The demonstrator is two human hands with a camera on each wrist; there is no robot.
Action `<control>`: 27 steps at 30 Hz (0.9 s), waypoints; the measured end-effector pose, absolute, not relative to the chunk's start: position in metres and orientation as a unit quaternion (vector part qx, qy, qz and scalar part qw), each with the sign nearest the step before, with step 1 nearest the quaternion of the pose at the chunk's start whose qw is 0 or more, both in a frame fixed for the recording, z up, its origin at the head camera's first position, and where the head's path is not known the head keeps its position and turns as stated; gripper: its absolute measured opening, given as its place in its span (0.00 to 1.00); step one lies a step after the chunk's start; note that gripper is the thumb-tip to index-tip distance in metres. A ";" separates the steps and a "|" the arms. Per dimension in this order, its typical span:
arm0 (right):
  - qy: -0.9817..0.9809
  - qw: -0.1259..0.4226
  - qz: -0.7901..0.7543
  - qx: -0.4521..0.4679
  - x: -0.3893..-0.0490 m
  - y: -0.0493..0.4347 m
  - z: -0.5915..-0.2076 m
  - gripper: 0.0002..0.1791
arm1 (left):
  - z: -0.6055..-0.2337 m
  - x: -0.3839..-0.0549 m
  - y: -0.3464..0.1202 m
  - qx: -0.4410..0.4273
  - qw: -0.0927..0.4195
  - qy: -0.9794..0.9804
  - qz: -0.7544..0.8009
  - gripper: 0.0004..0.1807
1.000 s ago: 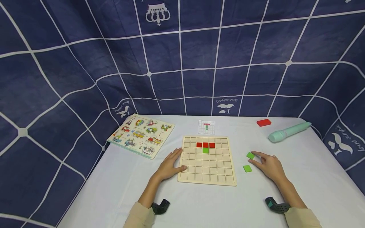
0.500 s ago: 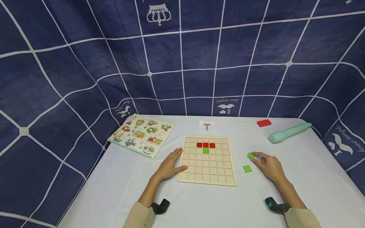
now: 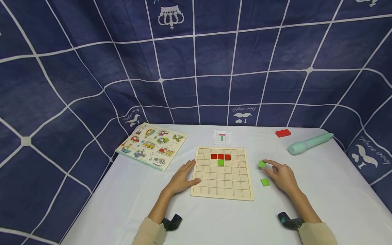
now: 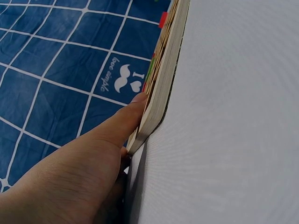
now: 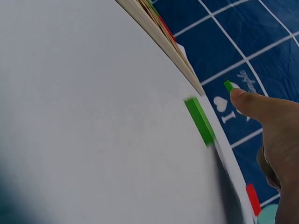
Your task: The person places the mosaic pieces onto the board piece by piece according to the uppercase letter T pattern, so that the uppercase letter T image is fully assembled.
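Note:
My left hand [image 3: 180, 178] rests on the left edge of a wooden grid board [image 3: 227, 183], its thumb over the rim and the fingers along the side. Three red square tiles [image 3: 220, 157] lie in a row in the board's cells, with one green tile [image 3: 221, 163] under the middle one. To the right of the board, my right hand [image 3: 282, 175] pinches a green square tile [image 3: 261, 164] between thumb and forefinger. In the right wrist view that tile [image 5: 228, 86] pokes out past the thumb. Another green tile [image 3: 265, 182] lies on the white cloth just below.
Behind the board lies a small pattern card [image 3: 222, 137] printed with a red and green T. A picture puzzle board [image 3: 152, 146] is at the back left. At the back right are a red block [image 3: 283, 133] and a mint-green microphone-shaped object [image 3: 310, 143]. A blue curtain [image 3: 214, 61] hangs behind.
My right hand has taken the green tile from the cloth between thumb and forefinger and moved left with it toward the board. The left hand has stayed in place.

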State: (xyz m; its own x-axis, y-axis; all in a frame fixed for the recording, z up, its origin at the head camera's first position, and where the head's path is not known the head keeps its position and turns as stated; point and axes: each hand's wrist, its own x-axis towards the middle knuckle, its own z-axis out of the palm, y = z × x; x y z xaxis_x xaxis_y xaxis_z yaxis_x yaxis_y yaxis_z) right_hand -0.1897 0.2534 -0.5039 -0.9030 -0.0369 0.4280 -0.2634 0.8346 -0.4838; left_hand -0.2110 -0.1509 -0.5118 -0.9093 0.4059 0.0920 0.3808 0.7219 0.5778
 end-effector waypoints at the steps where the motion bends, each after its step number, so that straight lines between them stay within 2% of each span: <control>1: -0.935 0.203 0.279 0.084 -0.191 0.249 -0.503 0.18 | -0.512 -0.211 -0.151 0.215 0.018 0.927 0.307 0.48; 17: -0.921 0.143 0.323 0.167 -0.207 0.153 -0.503 0.18 | -0.510 -0.211 -0.151 0.208 0.027 0.929 0.306 0.49; 23: -0.919 0.121 0.327 0.184 -0.211 0.133 -0.506 0.17 | -0.511 -0.212 -0.150 0.203 0.030 0.930 0.304 0.49; 27: -0.918 0.126 0.323 0.191 -0.213 0.128 -0.510 0.16 | -0.512 -0.212 -0.151 0.200 0.029 0.931 0.305 0.49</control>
